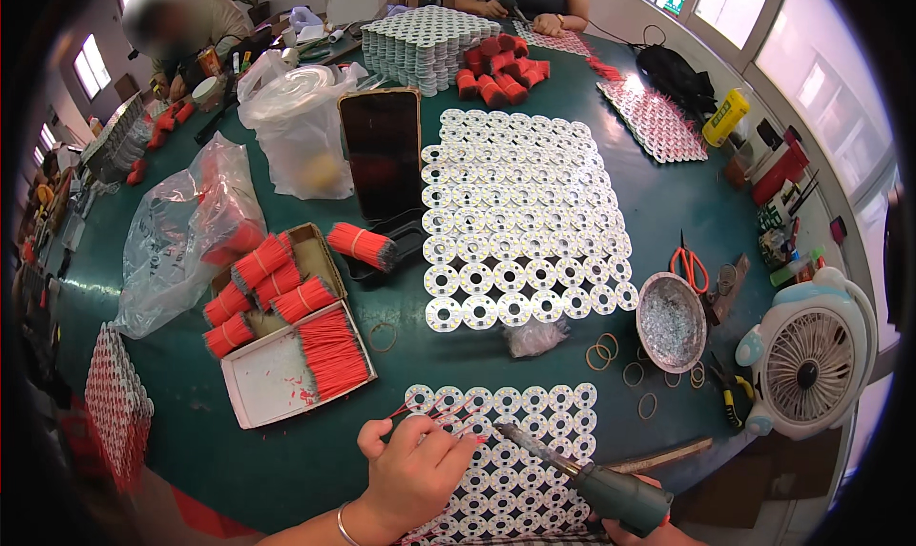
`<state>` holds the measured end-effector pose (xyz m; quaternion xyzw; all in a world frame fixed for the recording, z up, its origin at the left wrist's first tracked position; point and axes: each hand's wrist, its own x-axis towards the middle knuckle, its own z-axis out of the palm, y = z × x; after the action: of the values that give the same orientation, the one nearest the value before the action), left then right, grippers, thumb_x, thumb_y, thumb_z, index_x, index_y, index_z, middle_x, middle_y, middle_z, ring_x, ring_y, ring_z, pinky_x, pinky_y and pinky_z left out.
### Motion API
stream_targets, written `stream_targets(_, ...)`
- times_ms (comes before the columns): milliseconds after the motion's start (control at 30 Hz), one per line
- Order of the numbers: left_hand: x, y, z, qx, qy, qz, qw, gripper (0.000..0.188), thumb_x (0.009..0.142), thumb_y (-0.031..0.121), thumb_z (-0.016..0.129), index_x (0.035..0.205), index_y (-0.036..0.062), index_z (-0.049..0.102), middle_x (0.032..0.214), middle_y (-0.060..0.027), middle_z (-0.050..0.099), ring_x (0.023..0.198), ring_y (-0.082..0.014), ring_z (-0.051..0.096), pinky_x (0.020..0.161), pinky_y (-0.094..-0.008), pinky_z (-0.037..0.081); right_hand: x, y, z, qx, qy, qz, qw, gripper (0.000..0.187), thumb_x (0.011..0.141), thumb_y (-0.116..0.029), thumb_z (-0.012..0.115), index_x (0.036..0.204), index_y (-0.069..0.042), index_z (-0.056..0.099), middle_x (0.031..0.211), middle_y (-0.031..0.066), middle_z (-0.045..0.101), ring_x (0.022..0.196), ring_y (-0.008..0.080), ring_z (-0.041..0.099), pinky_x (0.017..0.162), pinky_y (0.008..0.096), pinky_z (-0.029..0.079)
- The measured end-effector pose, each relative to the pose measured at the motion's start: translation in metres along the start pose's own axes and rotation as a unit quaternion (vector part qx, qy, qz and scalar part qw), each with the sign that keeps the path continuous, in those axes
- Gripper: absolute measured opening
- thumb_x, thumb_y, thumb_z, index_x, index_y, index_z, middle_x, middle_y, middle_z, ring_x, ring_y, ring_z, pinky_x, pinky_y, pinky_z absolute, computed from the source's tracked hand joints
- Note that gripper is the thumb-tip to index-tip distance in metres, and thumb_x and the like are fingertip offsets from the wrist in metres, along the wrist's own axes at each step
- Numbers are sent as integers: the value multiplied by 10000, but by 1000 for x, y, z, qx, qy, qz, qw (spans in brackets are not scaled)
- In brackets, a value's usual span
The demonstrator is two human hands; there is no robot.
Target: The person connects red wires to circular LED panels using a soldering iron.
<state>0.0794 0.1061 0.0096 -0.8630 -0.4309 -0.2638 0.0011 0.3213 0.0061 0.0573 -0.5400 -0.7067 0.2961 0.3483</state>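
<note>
A panel of round white LED boards lies flat in front of me. My left hand is over its left side, fingers closed in a pinch on thin red wires that stretch across the upper rows. My right hand grips a soldering iron by its dark green handle. The iron's tip is close to the boards, just right of my left fingertips. Left of the panel, an open cardboard box holds loose red wires and tied red wire bundles.
Beyond are stacked LED panels, a propped phone and a plastic bag. At right stand a metal bowl, red scissors, pliers and a small fan. A co-worker sits across the table.
</note>
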Motion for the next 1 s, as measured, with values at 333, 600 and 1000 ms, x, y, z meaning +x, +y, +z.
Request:
stream_targets(333,-3,-2,5,-1,-35,8,999,63,734,183,627,780,209,661,664,74,440,775,-98,472,850,-403,220,-25,18,8,-12,-12,45,999,507,735,-35,698,1167,77,458,1038,193,613,928,261,618,814,347,480)
stream_targets(600,-3,-4,10,-5,-17,23,1000,70,676,202,709,717,197,652,639,72,448,757,-129,459,801,-420,237,-28,19,10,54,-13,99,994,512,742,-53,692,1178,73,455,1038,191,616,941,261,616,833,349,472)
stream_targets(1000,-1,-1,9,-10,-16,23,1000,112,689,190,697,656,178,591,636,59,454,749,-142,459,787,-417,245,-26,20,10,12,17,31,999,463,768,-83,669,1162,74,482,1010,180,618,881,251,623,763,345,499)
